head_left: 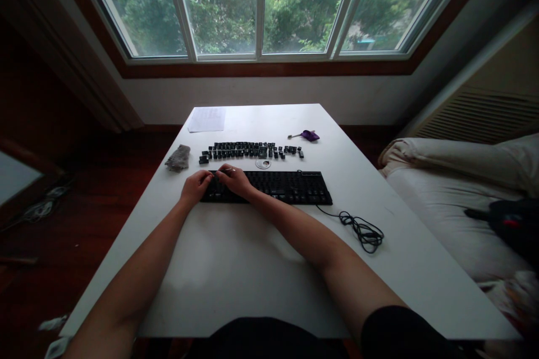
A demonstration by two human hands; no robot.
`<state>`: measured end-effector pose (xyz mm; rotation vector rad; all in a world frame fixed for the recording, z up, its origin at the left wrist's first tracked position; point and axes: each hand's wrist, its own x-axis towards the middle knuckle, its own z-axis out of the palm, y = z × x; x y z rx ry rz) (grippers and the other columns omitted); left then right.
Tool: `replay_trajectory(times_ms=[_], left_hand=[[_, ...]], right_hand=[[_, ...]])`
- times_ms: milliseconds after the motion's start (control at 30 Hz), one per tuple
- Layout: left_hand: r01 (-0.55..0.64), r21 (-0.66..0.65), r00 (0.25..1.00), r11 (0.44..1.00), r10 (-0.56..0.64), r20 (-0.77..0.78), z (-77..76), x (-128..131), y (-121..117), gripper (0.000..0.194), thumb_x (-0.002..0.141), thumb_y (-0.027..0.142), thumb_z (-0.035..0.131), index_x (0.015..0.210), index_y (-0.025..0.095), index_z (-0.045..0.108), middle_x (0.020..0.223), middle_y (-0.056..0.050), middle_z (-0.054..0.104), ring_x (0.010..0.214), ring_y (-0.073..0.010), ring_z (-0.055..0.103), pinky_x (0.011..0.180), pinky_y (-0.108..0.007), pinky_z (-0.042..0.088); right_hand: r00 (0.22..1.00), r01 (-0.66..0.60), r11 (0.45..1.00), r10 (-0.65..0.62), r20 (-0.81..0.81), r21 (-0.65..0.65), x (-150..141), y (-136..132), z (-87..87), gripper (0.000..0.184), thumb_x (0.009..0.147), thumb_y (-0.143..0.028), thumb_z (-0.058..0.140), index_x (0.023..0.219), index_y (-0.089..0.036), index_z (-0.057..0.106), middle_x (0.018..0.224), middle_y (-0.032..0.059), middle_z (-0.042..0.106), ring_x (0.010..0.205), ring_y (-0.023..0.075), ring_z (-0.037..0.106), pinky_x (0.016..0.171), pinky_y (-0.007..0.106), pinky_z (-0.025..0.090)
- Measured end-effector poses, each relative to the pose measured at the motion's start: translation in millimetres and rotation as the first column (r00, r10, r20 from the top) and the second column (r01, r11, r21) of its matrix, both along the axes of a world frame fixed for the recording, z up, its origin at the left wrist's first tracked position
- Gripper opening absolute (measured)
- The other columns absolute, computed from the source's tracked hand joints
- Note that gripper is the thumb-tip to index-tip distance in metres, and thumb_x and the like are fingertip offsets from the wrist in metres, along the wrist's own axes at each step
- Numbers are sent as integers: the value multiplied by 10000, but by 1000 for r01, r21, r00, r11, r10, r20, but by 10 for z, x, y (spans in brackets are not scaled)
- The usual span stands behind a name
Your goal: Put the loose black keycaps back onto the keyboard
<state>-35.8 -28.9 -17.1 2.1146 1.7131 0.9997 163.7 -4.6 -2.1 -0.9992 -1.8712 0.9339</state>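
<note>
A black keyboard (278,186) lies on the white table, partly covered at its left end by my hands. My left hand (197,185) is at its upper left corner, fingers drawn together; whatever is between the fingertips is too small to make out. Just beside it, my right hand (234,180) reaches over the keyboard's left part with bent fingers pressed together near the top row. A small glint shows by those fingers, its source unclear. Behind the keyboard stand rows of loose black keycaps (240,153). A small round clear dish (263,164) lies between them and the keyboard.
A crumpled grey cloth (178,158) lies to the left, with a sheet of paper (207,120) behind it. At the back right is a purple item (310,135) with a thin brush-like stick. A coiled black cable (362,230) rests right of the keyboard.
</note>
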Motion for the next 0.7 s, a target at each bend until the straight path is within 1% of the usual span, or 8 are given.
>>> replay_trajectory(times_ms=[367, 700], left_hand=[[3, -2, 1000, 1000, -3, 4, -3, -4, 2, 299, 918, 424, 488, 969, 206, 688, 939, -49, 723, 827, -208, 632, 746, -302, 466], [15, -2, 1000, 1000, -15, 7, -3, -4, -1, 298, 918, 420, 493, 994, 208, 688, 946, -47, 721, 837, -209, 638, 750, -304, 463]], right_hand=[[1000, 1, 1000, -1, 22, 19, 5, -11, 10, 263, 907, -437, 559, 919, -201, 676, 733, -11, 679, 701, 138, 593, 667, 231, 404], [998, -20, 998, 16, 60, 63, 15, -46, 27, 259, 907, -426, 559, 960, -210, 690, 806, -4, 692, 759, 146, 592, 711, 236, 414]])
